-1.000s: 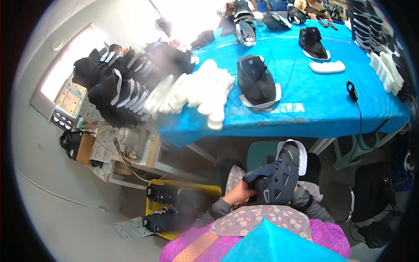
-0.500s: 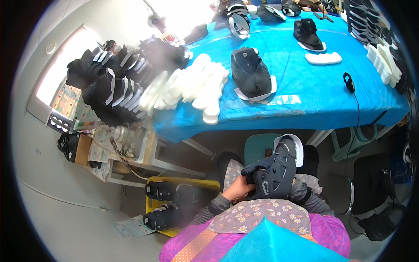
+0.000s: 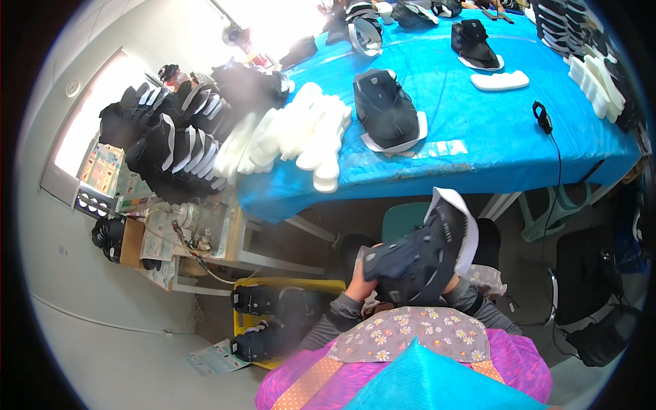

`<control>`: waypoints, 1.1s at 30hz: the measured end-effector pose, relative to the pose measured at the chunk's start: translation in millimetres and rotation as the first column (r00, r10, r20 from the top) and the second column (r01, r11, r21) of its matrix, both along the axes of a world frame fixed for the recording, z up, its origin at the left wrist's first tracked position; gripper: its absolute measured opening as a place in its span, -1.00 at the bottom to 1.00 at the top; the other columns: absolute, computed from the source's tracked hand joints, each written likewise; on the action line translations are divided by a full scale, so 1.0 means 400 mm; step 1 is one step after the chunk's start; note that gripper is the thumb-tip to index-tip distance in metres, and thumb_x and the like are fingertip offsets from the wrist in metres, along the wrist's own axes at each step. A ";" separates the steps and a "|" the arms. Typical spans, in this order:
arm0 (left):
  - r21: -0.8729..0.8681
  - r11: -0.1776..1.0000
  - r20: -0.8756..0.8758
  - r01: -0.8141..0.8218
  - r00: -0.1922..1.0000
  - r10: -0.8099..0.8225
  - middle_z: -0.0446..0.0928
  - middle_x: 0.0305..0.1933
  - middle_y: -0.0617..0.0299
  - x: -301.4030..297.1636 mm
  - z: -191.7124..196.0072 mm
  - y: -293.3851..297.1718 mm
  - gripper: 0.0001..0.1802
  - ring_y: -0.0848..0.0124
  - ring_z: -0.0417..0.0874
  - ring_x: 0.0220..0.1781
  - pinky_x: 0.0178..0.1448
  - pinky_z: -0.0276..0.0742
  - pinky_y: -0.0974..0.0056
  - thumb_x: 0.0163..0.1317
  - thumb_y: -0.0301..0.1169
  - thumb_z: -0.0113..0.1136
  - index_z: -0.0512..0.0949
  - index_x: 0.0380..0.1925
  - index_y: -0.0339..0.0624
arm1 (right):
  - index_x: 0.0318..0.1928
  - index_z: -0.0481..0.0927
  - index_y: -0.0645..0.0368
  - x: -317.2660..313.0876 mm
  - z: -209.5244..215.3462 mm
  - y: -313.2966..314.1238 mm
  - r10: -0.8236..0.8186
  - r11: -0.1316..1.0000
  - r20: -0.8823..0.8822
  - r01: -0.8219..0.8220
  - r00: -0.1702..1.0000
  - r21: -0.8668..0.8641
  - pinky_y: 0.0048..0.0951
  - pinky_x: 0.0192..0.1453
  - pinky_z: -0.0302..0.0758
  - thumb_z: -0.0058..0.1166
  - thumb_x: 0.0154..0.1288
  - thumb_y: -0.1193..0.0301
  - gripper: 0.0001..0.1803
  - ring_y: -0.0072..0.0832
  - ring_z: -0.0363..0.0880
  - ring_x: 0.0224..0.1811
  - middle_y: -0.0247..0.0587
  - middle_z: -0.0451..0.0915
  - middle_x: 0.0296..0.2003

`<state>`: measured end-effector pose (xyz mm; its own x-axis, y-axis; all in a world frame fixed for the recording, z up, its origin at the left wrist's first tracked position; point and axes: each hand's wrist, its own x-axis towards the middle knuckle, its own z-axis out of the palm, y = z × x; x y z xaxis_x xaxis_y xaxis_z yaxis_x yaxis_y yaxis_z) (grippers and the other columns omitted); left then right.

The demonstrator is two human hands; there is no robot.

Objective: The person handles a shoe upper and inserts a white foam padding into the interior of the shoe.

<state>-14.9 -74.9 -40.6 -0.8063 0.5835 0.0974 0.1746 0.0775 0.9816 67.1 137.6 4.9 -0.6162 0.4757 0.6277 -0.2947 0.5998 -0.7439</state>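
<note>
Over my lap I hold a black shoe upper [image 3: 418, 256] with a white flared edge around its toe end, which points up and to the right. My left hand [image 3: 359, 281] grips its left end, with some fingers hidden behind the dark material. Only a small part of my right hand [image 3: 451, 284] shows at the lower right of the upper; it holds it from below, most fingers out of sight. On the table ahead, a similar black shoe upper [image 3: 386, 109] with a white edge stands near the front.
The blue-covered table [image 3: 478, 160] spans the far side. White foam-like pieces [image 3: 301, 133] and stacked black uppers [image 3: 181, 147] fill its left. A looped black cable [image 3: 543, 117] hangs over the front edge. A yellow crate [image 3: 239, 321] with black uppers sits lower left; a black chair [image 3: 581, 273] stands right.
The shoe upper has turned in my hands, its tongue side tilting left and its white edge showing more broadly. My left hand has shifted slightly left.
</note>
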 end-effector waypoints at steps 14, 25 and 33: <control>-0.086 0.995 -0.507 0.057 0.857 -0.093 0.58 -0.01 0.13 -0.010 0.184 0.066 -0.44 0.27 0.61 0.03 0.13 0.50 0.24 0.11 -0.38 0.31 0.42 0.12 -0.29 | -0.10 0.56 0.31 -0.063 0.113 -0.014 0.217 0.916 0.032 -0.192 0.976 -0.352 -0.38 -0.21 0.53 0.26 0.21 0.45 -0.71 -0.29 0.66 -0.31 0.05 0.66 -0.30; 0.384 0.848 -0.022 -0.365 0.915 0.404 0.52 0.11 0.05 -0.064 0.227 0.167 -0.28 0.29 0.56 0.11 0.20 0.45 0.22 0.38 0.14 -0.02 0.41 0.15 -0.37 | -0.06 0.43 0.22 -0.103 0.195 0.002 0.434 0.848 0.156 -0.343 0.887 -0.404 -0.21 -0.18 0.52 0.44 0.02 0.21 -0.42 0.04 0.63 -0.20 0.12 0.61 -0.31; -0.034 0.947 -0.112 -0.320 0.943 0.315 0.53 0.07 0.04 -0.046 0.239 0.158 -0.23 0.28 0.60 0.04 0.15 0.49 0.22 0.39 0.25 -0.21 0.42 0.08 -0.32 | -0.08 0.37 0.20 -0.074 0.180 0.041 0.436 0.892 0.207 -0.390 0.876 -0.227 -0.16 -0.31 0.48 0.45 -0.02 0.23 -0.40 0.09 0.58 -0.33 0.15 0.56 -0.47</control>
